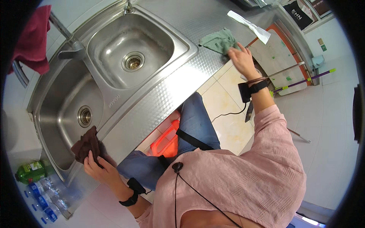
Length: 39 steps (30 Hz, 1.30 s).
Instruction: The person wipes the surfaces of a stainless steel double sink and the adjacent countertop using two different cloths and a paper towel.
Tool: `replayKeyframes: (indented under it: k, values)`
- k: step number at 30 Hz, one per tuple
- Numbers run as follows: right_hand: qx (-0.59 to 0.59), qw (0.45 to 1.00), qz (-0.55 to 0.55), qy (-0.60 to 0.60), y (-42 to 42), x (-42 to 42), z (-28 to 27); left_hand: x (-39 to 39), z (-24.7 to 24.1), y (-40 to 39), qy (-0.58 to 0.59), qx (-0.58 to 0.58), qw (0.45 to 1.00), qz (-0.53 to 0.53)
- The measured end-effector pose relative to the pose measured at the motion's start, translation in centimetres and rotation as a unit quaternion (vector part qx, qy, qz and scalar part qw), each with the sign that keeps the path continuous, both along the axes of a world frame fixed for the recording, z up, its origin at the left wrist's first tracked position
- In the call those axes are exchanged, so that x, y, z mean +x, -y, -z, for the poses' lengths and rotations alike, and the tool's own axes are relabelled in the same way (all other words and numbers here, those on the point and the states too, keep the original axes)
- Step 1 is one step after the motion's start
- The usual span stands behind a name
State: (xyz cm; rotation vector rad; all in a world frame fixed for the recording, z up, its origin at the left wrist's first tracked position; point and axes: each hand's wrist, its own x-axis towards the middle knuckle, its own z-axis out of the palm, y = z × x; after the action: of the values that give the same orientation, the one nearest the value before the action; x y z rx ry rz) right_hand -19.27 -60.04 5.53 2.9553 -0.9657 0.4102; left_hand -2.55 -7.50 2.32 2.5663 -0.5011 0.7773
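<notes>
A dark brown cloth (87,144) is bunched over the front rim of the left sink basin (64,114). My left hand (99,170) pinches it between fingers and thumb. To the right of the other basin (114,74), a green cloth (218,40) lies crumpled on the textured steel counter (182,91). My right hand (242,61) is at this cloth's right edge by the counter's front, fingers touching it. Whether they grip the fabric cannot be told.
A faucet (75,45) rises between the basins, a dark red cloth (32,40) hanging at its upper left. Plastic bottles (42,196) stand at lower left. A white strip (251,27) lies on the counter; an orange-edged panel (281,57) and purple pole (308,79) are at right. Below is a red plastic object (168,142).
</notes>
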Motion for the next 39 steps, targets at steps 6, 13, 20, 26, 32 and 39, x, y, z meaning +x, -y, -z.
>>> replayKeyframes:
  k: [6, 13, 20, 26, 32, 39]
  values:
    - [0.028, 0.946, -0.297, 0.128, -10.1, 4.5, 1.9, 0.4, 0.3, -0.6, 0.043, 0.039, 0.998, 0.014]
    - [-0.054, 0.998, -0.031, -0.010, 6.1, 2.0, 4.1, 0.4, 0.4, -0.6, 0.032, 0.038, 0.999, 0.011]
    - [0.052, 0.992, -0.050, -0.103, 5.1, 6.0, 1.2, 0.3, 0.8, -0.3, 0.029, 0.040, 0.999, -0.007]
    - [0.063, 0.947, -0.263, -0.171, 3.2, 9.8, 0.1, -0.1, 0.3, -0.6, 0.043, 0.069, 0.996, -0.027]
    - [0.077, 0.954, -0.132, -0.258, 12.5, 19.4, -0.2, 0.4, 0.4, 0.0, 0.025, 0.044, 0.999, -0.016]
    - [0.171, 0.894, -0.344, -0.228, 2.0, 24.0, -2.3, 0.3, 0.1, -0.5, 0.024, 0.070, 0.997, -0.005]
